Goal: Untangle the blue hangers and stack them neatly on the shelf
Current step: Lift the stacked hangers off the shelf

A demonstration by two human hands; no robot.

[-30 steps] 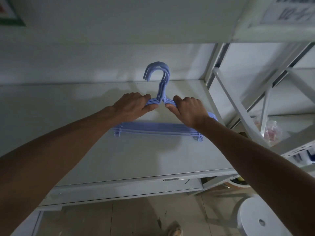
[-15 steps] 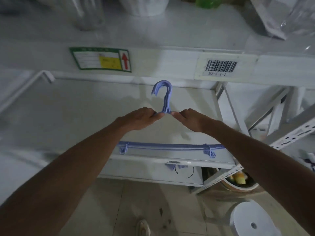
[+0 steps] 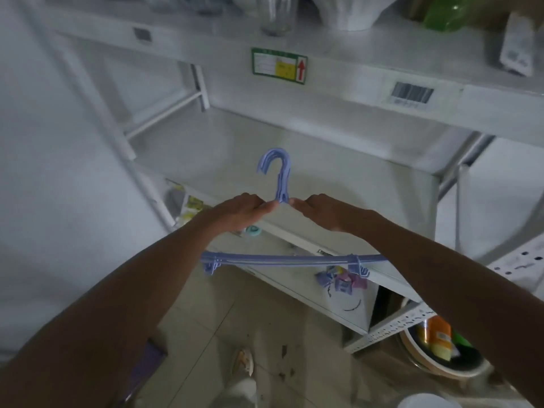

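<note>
Left hand (image 3: 240,212) and right hand (image 3: 322,212) each grip the bunched hangers (image 3: 282,257) by the shoulders beside the hooks, held out past the shelf (image 3: 338,178) front edge, over open floor (image 3: 265,313)

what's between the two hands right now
The neck of the blue hangers, hooks curving up above it, shows between the left hand and right hand in the head view. Each hand grips a shoulder beside it.

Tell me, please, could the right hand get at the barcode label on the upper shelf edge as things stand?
Probably not at once: the right hand grips the blue hangers together with the left hand. Nothing stands before the barcode label, so letting go would free the way.
</note>
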